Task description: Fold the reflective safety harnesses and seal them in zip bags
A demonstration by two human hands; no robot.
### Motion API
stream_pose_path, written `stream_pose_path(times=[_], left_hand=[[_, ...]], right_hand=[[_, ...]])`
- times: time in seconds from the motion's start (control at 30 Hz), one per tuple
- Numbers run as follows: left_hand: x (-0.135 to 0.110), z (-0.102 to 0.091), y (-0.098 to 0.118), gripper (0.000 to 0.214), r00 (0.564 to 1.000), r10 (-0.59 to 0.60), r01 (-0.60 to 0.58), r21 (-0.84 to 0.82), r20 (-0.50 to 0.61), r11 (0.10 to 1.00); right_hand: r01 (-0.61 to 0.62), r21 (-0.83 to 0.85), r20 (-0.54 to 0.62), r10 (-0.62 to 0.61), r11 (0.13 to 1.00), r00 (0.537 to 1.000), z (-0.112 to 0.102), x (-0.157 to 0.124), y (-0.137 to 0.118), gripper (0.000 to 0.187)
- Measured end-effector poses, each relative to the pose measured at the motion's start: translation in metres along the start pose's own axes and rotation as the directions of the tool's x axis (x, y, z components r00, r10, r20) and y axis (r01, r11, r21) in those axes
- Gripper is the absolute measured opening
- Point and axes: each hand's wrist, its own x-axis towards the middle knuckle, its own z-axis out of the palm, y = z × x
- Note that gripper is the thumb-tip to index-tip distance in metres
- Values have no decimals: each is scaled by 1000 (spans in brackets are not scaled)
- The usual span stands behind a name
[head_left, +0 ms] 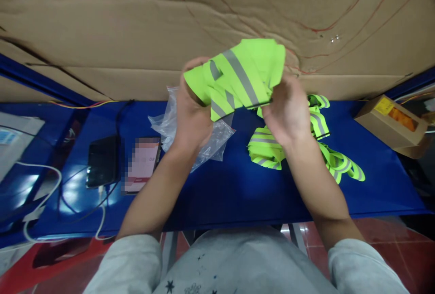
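Raised above the blue table, a neon yellow-green reflective vest [249,69] with grey stripes and dark edging is bunched between my two hands. My left hand [192,113] is closed on its left end, the fingers partly behind the fabric. On the right end, my right hand [287,108] grips the fabric near its lower corner; some of its fingers are hidden. Beneath and behind my left hand lies a crumpled clear plastic bag [217,142]. More yellow-green reflective strips [267,147] lie in loose bundles below my right hand and forearm.
On the left of the blue table [234,194] are a black phone [102,160] with cables plugged in, a second phone-like device [142,165] and a white cable [59,176]. An open cardboard box [390,126] stands at the right. Brown cardboard [118,36] with red wires walls the back.
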Motion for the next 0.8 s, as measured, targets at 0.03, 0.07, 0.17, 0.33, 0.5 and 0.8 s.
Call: stream_pose_path(times=[0.03, 0.07, 0.17, 0.33, 0.5, 0.8], left_hand=[[3, -2, -3, 63, 1000, 26, -26, -16, 17, 1000], [5, -3, -7, 61, 998, 37, -36, -32, 47, 999], [5, -2, -12, 60, 990, -18, 26, -51, 142, 998], [-4, 7, -16, 65, 985, -35, 18, 100, 168, 995], [-5, 0, -4, 68, 949, -84, -25, 335, 305, 942], [7, -28, 41, 80, 864, -378, 26, 721, 332, 693]], right_hand=[[-105, 199, 38, 99, 974, 994, -6, 2, -8, 82], [-188, 367, 98, 163, 911, 982, -11, 3, -16, 78], [-267, 584, 179, 199, 767, 964, -17, 1, -27, 61], [-254, 481, 67, 253, 839, 965, -2, -4, -17, 68], [-180, 437, 4, 199, 881, 980, 12, -3, -13, 67], [-127, 432, -208, 236, 893, 949, -8, 11, 7, 50]])
